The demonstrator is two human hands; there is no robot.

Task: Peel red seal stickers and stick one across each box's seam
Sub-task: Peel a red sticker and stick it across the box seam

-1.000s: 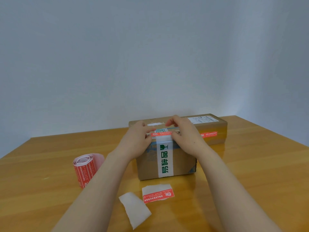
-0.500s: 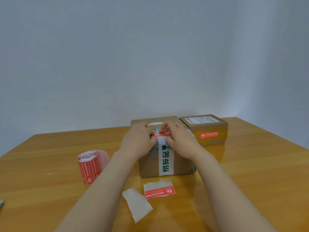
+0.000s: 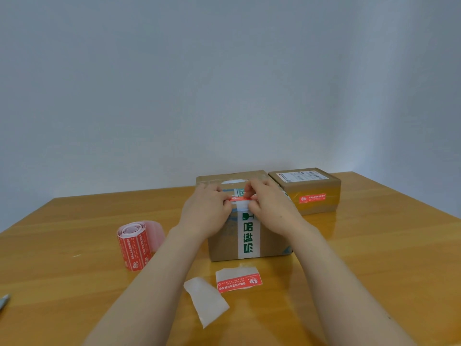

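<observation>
A brown cardboard box with white tape printed in green stands in the middle of the table. My left hand and my right hand rest on its top front edge, fingertips pressing a red seal sticker that lies across the tape there. Behind it to the right sits a smaller box with a red sticker on its front. A roll of red stickers stands to the left. One loose red sticker on its backing lies in front of the box.
A peeled white backing strip lies near the front of the wooden table. A grey object pokes in at the left edge. A plain wall stands behind the table.
The view shifted, so the smaller box now shows clear beside the big one. My fingers have drawn together over the red sticker on the box's top edge.
</observation>
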